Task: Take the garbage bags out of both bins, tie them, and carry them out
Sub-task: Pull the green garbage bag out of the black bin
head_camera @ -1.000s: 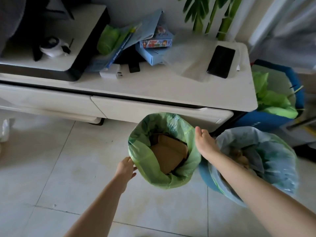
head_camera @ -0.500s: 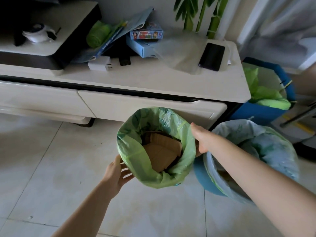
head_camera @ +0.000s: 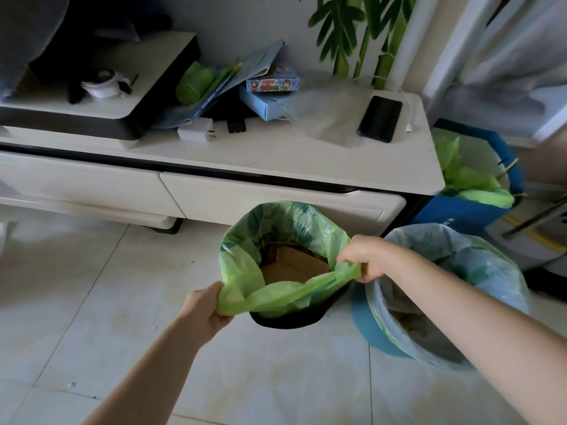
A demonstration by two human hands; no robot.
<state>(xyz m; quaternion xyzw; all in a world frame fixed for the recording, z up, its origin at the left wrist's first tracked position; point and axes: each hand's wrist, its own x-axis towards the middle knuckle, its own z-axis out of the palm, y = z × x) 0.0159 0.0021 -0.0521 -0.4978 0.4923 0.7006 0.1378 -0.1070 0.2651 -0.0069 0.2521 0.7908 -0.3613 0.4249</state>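
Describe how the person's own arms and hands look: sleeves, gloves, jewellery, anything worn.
Both forearms are bare as far as the picture shows; no sleeve edge comes into view. The left hand and the right hand wear no gloves. No watch, bracelet or ring can be seen on either wrist or hand.

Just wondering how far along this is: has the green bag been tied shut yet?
No, the green bag still gapes open over the black bin, with the left hand and right hand each gripping its rim.

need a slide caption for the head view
Both hands, left hand and right hand, grip the green garbage bag rim, peeled off the black bin beside a second lined bin.
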